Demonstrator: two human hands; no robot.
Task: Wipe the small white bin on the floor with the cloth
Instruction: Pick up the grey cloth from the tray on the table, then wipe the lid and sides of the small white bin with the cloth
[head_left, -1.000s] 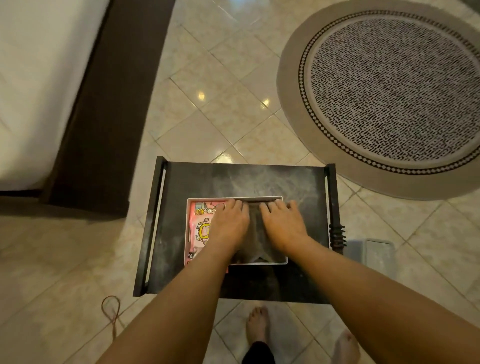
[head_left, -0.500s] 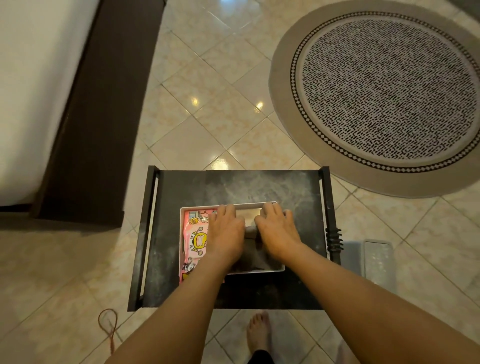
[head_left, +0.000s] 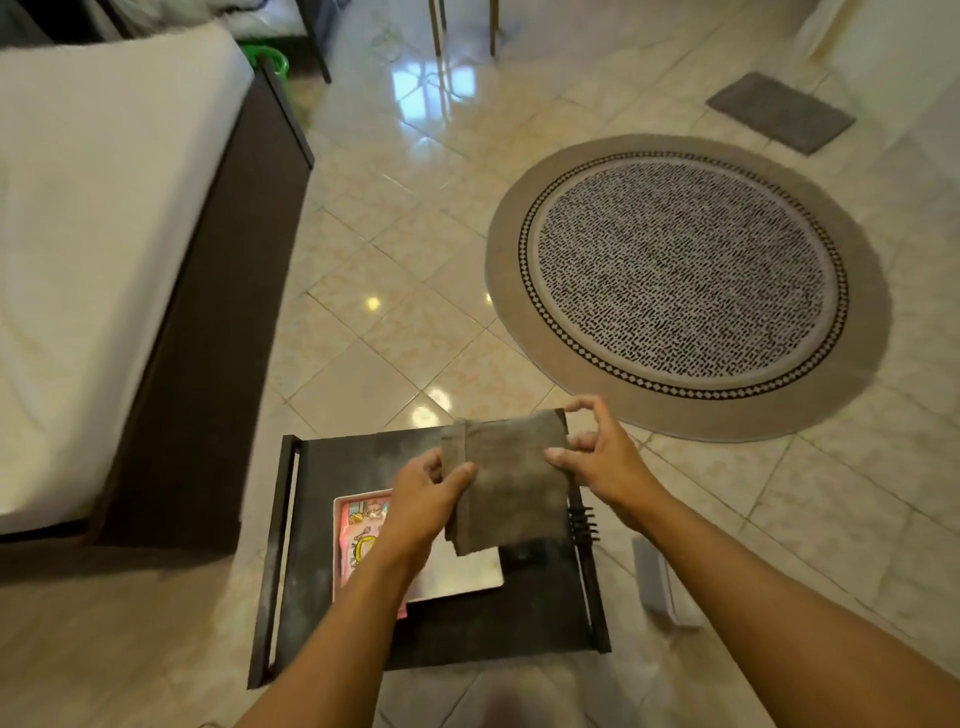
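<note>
A grey-brown cloth (head_left: 511, 483) hangs folded in the air above a low black table (head_left: 363, 457). My left hand (head_left: 423, 496) pinches its left edge and my right hand (head_left: 602, 457) grips its right edge and top corner. Below the cloth a white tray (head_left: 467, 574) lies on the table, with a pink printed packet (head_left: 361, 540) in its left part. A small white bin (head_left: 657, 579) stands on the floor just right of the table, below my right forearm, seen only partly.
A bed with a white mattress (head_left: 88, 218) and dark frame (head_left: 208, 332) fills the left side. A round patterned rug (head_left: 685, 280) lies on the tiled floor ahead to the right. A grey mat (head_left: 779, 111) and chair legs (head_left: 462, 26) are farther back.
Both hands were pressed flat on the cloth inside the tray; now they have lifted the cloth up off the tray and hold it between them. The view has tilted up.
</note>
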